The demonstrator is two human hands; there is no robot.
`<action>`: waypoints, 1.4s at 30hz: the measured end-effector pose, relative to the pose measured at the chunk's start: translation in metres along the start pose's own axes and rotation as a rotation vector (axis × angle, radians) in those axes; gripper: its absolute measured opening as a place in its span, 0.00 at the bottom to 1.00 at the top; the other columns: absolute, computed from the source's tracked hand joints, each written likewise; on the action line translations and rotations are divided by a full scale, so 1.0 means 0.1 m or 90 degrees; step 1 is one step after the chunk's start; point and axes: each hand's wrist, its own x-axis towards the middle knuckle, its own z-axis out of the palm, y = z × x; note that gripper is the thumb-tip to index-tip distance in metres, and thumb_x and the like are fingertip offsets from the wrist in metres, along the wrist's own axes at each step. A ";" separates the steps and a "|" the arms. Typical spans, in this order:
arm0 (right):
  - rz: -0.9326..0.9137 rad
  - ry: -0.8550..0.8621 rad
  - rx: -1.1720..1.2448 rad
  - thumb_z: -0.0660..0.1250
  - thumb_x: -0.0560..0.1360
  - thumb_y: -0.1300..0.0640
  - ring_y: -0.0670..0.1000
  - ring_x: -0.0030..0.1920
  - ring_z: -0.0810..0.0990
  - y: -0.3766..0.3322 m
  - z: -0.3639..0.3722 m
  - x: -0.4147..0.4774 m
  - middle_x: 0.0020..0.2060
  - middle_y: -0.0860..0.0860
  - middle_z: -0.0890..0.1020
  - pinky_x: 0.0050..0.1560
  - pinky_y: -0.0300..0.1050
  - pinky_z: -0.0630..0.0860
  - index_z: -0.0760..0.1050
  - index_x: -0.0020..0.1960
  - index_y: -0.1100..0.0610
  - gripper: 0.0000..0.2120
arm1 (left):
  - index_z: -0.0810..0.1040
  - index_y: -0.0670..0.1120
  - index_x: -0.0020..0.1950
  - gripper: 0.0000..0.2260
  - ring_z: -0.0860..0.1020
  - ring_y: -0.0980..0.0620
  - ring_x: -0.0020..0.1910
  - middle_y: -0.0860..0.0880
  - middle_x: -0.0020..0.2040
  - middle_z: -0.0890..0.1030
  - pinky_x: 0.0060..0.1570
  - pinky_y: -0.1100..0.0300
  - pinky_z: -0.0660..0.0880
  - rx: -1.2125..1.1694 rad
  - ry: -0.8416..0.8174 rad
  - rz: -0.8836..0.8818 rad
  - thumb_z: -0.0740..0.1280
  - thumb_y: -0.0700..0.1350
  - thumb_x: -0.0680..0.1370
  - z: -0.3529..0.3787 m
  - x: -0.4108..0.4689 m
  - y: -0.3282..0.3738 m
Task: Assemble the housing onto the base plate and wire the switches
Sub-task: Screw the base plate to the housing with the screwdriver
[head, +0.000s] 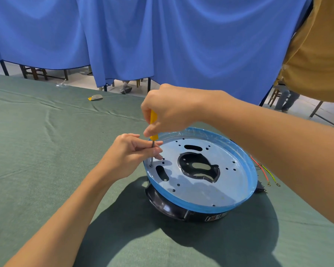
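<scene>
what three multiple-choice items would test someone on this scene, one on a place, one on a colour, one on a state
1. Where does the screwdriver tip meet the base plate?
A near its left edge
B at the centre cut-out
C at its right edge

2. What colour is the screwdriver handle?
A red
B yellow
C black

3. What is the left hand doing?
A hanging idle
B pinching the screwdriver shaft
C lifting the base plate

Key:
1 A, the tip sits in a hole by the left rim.
2 B, the handle gripped by the right hand is yellow.
3 B, its fingertips close round the metal shaft.
</scene>
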 end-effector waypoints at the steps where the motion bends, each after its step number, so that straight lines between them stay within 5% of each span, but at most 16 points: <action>1: -0.016 0.002 0.009 0.71 0.74 0.49 0.46 0.37 0.78 0.00 -0.02 -0.01 0.34 0.46 0.78 0.25 0.36 0.68 0.79 0.43 0.54 0.09 | 0.86 0.48 0.42 0.08 0.80 0.64 0.56 0.62 0.47 0.85 0.69 0.45 0.67 0.010 -0.015 0.000 0.70 0.37 0.76 -0.01 0.00 0.00; 3: -0.028 0.032 0.010 0.72 0.74 0.52 0.42 0.33 0.71 -0.01 -0.04 -0.04 0.33 0.42 0.70 0.24 0.32 0.68 0.77 0.40 0.52 0.06 | 0.86 0.48 0.45 0.08 0.79 0.64 0.58 0.62 0.48 0.85 0.70 0.41 0.65 0.023 -0.036 0.003 0.68 0.38 0.78 -0.02 -0.01 0.00; 5: -0.005 0.052 -0.034 0.70 0.75 0.49 0.42 0.31 0.65 -0.02 -0.03 -0.06 0.33 0.43 0.67 0.22 0.35 0.62 0.68 0.35 0.50 0.15 | 0.86 0.50 0.45 0.08 0.79 0.65 0.58 0.61 0.47 0.85 0.71 0.44 0.62 0.048 -0.023 0.010 0.69 0.40 0.78 0.01 -0.01 0.00; 8: 0.030 0.071 -0.075 0.68 0.76 0.46 0.44 0.30 0.64 -0.03 0.00 -0.06 0.32 0.48 0.67 0.25 0.40 0.58 0.61 0.34 0.50 0.20 | 0.84 0.58 0.40 0.08 0.79 0.70 0.52 0.63 0.42 0.84 0.72 0.51 0.57 0.110 0.060 0.019 0.75 0.44 0.71 0.04 -0.01 -0.01; 11: 0.047 0.089 -0.072 0.64 0.78 0.47 0.48 0.30 0.64 -0.04 0.06 -0.04 0.32 0.50 0.65 0.26 0.43 0.57 0.57 0.33 0.52 0.21 | 0.86 0.54 0.40 0.07 0.79 0.71 0.52 0.56 0.45 0.86 0.72 0.56 0.58 0.121 0.068 0.036 0.74 0.41 0.73 0.03 0.00 -0.01; 15: 0.011 0.044 -0.030 0.67 0.77 0.47 0.43 0.33 0.68 0.00 0.02 -0.03 0.35 0.49 0.73 0.28 0.42 0.64 0.69 0.37 0.54 0.15 | 0.85 0.54 0.42 0.10 0.77 0.69 0.58 0.58 0.48 0.86 0.74 0.57 0.53 0.171 -0.012 0.068 0.68 0.41 0.78 -0.01 0.00 0.01; 19: -0.004 -0.010 0.014 0.71 0.73 0.58 0.33 0.28 0.76 0.02 -0.07 -0.04 0.33 0.50 0.81 0.24 0.35 0.72 0.79 0.46 0.55 0.02 | 0.86 0.54 0.47 0.11 0.73 0.70 0.62 0.66 0.51 0.82 0.73 0.56 0.52 0.182 -0.042 0.052 0.65 0.43 0.80 -0.04 -0.01 -0.02; 22: 0.016 0.002 -0.011 0.69 0.76 0.50 0.32 0.22 0.73 -0.01 -0.03 -0.02 0.26 0.51 0.78 0.20 0.38 0.70 0.74 0.37 0.56 0.13 | 0.87 0.53 0.43 0.04 0.76 0.70 0.56 0.67 0.45 0.83 0.71 0.54 0.56 0.175 0.039 0.047 0.73 0.45 0.75 0.04 -0.02 -0.03; 26: 0.026 0.022 -0.027 0.63 0.79 0.47 0.52 0.27 0.78 -0.05 0.02 0.01 0.25 0.52 0.75 0.23 0.39 0.66 0.65 0.33 0.55 0.20 | 0.87 0.48 0.41 0.05 0.78 0.70 0.54 0.61 0.44 0.85 0.72 0.50 0.57 0.134 0.032 0.051 0.72 0.42 0.75 0.05 -0.01 -0.03; 30: -0.021 0.026 -0.026 0.70 0.75 0.52 0.40 0.32 0.71 -0.05 -0.07 -0.04 0.36 0.45 0.77 0.26 0.33 0.68 0.77 0.43 0.54 0.06 | 0.84 0.48 0.48 0.08 0.75 0.70 0.60 0.64 0.47 0.84 0.74 0.48 0.55 0.134 -0.062 0.047 0.65 0.43 0.81 -0.01 0.00 -0.06; 32: -0.027 0.037 -0.022 0.70 0.74 0.57 0.40 0.28 0.72 -0.06 -0.07 -0.03 0.35 0.46 0.77 0.21 0.32 0.66 0.79 0.43 0.53 0.02 | 0.83 0.50 0.49 0.07 0.75 0.70 0.59 0.67 0.46 0.83 0.74 0.50 0.55 0.141 -0.055 0.041 0.65 0.44 0.81 0.00 0.00 -0.05; 36: 0.013 0.065 -0.029 0.65 0.79 0.52 0.48 0.26 0.75 -0.07 0.01 0.03 0.28 0.51 0.71 0.23 0.39 0.70 0.65 0.33 0.55 0.19 | 0.85 0.52 0.39 0.04 0.80 0.67 0.52 0.63 0.41 0.84 0.72 0.51 0.58 0.153 0.054 0.043 0.75 0.44 0.73 0.03 0.00 -0.06; 38: 0.027 0.062 -0.003 0.63 0.80 0.50 0.51 0.26 0.78 -0.06 0.02 0.04 0.29 0.53 0.71 0.25 0.40 0.71 0.62 0.32 0.55 0.21 | 0.85 0.50 0.40 0.05 0.78 0.70 0.54 0.64 0.42 0.84 0.73 0.52 0.57 0.146 0.027 0.049 0.72 0.42 0.75 0.03 0.01 -0.08; 42: 0.004 0.011 -0.018 0.69 0.76 0.52 0.33 0.28 0.72 -0.03 -0.04 0.01 0.35 0.48 0.79 0.24 0.37 0.69 0.78 0.44 0.55 0.06 | 0.83 0.50 0.48 0.08 0.74 0.72 0.60 0.68 0.46 0.83 0.74 0.54 0.54 0.138 -0.050 0.047 0.65 0.43 0.81 0.01 0.02 -0.09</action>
